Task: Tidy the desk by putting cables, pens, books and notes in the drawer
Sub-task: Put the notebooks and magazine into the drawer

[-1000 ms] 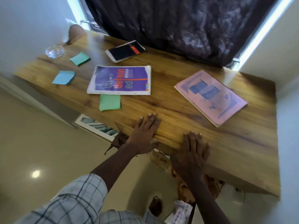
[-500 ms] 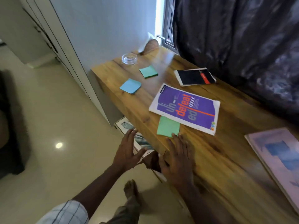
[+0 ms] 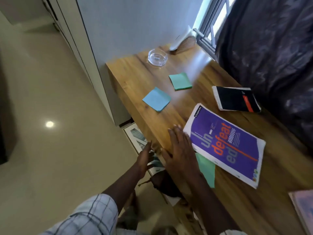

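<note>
A purple book lies on the wooden desk, with a green note partly tucked under its near edge. My right hand rests flat on the desk's front edge, fingers apart, touching the book's left corner. Below the edge, my left hand is open beside the desk front. A blue note and a second green note lie further left. A black notepad sits near the curtain. A pink book shows at the lower right corner.
A glass ashtray and a woven object stand at the desk's far end by the window. A dark curtain hangs behind the desk. A framed picture leans on the tiled floor under the desk, next to a dark bag.
The view has swung left along the desk. Both hands slid left along the front edge; my right hand now sits by the purple book and covers part of the green note.
</note>
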